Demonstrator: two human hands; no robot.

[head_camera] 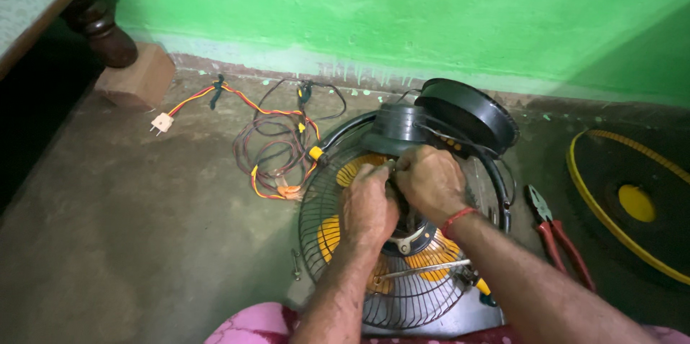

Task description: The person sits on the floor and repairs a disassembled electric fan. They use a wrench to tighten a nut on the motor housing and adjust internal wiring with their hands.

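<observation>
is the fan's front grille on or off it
Off: the front grille with its yellow rim lies apart on the floor at right, while both hands work at the fan.

Red-handled pliers (pixel 557 232) lie on the concrete floor (pixel 122 236) beside a yellow-rimmed fan grille (pixel 632 204). Tangled red and yellow wires (pixel 277 146) trail toward a white plug (pixel 161 123), near a wooden block (pixel 136 76).

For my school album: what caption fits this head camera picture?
Two hands, left hand and right hand, work on a fan beside pliers and wires.
</observation>
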